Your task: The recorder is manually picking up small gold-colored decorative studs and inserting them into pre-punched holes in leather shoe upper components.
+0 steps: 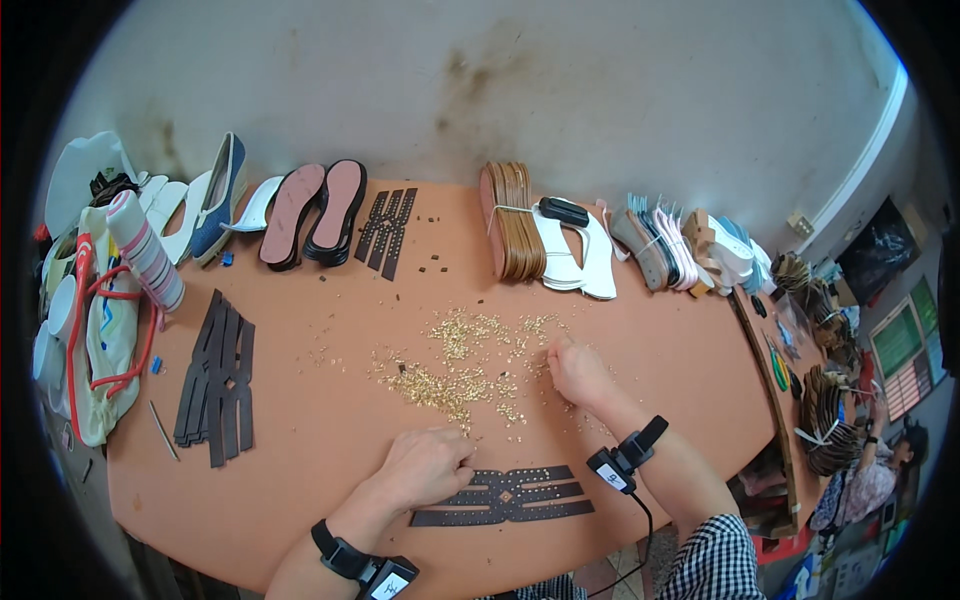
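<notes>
A loose, messy pile of tiny gold studs (455, 385) lies on the tan table (660, 380). On the near side of the pile is a dark brown strap piece (512, 508), lying flat, with rows of small shiny dots along its strips. The left hand (425, 467) is at the pile's near edge, by the left end of the strap piece. Its fingers are curled in, but I cannot tell if they pinch anything. The right hand (578, 370) is at the right edge of the pile, with its fingers bunched up. I cannot tell if a stud is between the fingertips. Each wrist has a black band with a little box.

To the left of the pile is a stack of dark strap pieces (217, 400), and a thin metal stick (163, 430) lies farther left. Beyond the pile is a dark strap piece with holes (385, 230), with two pink-topped shoe soles (325, 210) to its left. Also beyond the pile is a tied bundle of brown soles (517, 235).
</notes>
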`<action>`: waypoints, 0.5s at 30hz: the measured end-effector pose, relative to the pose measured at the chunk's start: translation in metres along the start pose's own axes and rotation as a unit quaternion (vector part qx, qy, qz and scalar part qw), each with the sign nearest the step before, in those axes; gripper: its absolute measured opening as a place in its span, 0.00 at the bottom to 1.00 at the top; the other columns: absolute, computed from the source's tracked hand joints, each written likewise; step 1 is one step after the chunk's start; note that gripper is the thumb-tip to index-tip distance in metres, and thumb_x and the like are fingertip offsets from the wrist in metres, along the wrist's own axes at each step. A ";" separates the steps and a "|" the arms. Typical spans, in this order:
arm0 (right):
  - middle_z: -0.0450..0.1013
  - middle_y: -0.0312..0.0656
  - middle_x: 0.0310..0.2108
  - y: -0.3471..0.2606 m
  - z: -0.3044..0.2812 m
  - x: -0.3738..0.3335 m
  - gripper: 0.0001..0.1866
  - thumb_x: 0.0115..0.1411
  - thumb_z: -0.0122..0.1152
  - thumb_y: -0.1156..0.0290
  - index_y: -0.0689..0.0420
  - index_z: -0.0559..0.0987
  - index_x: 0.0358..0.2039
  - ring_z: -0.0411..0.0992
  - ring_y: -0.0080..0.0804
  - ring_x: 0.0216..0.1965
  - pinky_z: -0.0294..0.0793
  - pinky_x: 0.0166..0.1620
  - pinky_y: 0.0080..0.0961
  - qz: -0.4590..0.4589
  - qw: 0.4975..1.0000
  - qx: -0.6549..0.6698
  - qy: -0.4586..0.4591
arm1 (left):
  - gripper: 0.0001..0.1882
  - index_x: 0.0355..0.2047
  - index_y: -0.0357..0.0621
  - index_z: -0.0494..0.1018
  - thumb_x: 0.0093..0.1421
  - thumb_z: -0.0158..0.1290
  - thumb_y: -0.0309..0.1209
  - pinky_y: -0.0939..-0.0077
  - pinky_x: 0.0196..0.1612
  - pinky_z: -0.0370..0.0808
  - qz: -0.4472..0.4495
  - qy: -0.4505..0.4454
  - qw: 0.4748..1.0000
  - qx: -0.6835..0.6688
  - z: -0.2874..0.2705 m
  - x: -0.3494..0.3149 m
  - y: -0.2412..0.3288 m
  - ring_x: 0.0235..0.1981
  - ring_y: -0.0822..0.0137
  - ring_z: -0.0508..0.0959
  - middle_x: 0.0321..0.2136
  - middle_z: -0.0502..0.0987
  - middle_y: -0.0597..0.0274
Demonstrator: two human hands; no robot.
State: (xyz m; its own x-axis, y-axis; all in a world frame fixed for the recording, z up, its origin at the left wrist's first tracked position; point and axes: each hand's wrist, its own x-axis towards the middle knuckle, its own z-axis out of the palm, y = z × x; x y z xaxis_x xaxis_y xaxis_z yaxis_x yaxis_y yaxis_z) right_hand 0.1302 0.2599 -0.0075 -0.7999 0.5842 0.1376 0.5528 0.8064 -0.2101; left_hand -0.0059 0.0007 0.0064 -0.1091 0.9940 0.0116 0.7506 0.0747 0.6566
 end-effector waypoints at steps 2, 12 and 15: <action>0.74 0.57 0.28 -0.007 -0.003 0.000 0.08 0.59 0.49 0.70 0.62 0.73 0.32 0.73 0.58 0.32 0.72 0.36 0.49 0.016 1.000 -0.002 -0.007 | 0.06 0.25 0.45 0.73 0.50 0.52 0.33 0.59 0.35 0.73 -0.005 0.000 1.000 0.001 0.000 0.000 -0.001 0.34 0.55 0.77 0.28 0.75 0.59; 0.74 0.60 0.28 -0.020 -0.019 0.007 0.12 0.56 0.47 0.71 0.68 0.75 0.29 0.74 0.57 0.31 0.75 0.37 0.47 0.024 0.995 -0.058 -0.073 | 0.06 0.25 0.47 0.75 0.48 0.58 0.34 0.66 0.30 0.74 0.014 0.033 0.999 0.015 0.004 0.001 -0.004 0.28 0.60 0.77 0.25 0.75 0.62; 0.74 0.58 0.25 -0.013 -0.023 -0.007 0.11 0.57 0.49 0.70 0.66 0.74 0.29 0.74 0.57 0.29 0.73 0.34 0.47 0.010 0.998 -0.016 -0.053 | 0.06 0.25 0.47 0.75 0.47 0.58 0.33 0.67 0.31 0.74 0.025 0.041 0.999 0.009 0.007 0.004 -0.002 0.28 0.60 0.77 0.24 0.75 0.62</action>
State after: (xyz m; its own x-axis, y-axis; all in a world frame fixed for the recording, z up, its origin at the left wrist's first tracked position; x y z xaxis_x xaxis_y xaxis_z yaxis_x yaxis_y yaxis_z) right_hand 0.1340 0.2471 0.0163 -0.8075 0.5891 0.0300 0.5753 0.7977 -0.1805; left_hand -0.0032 0.0055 0.0000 -0.1238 0.9865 0.1068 0.7685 0.0272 0.6393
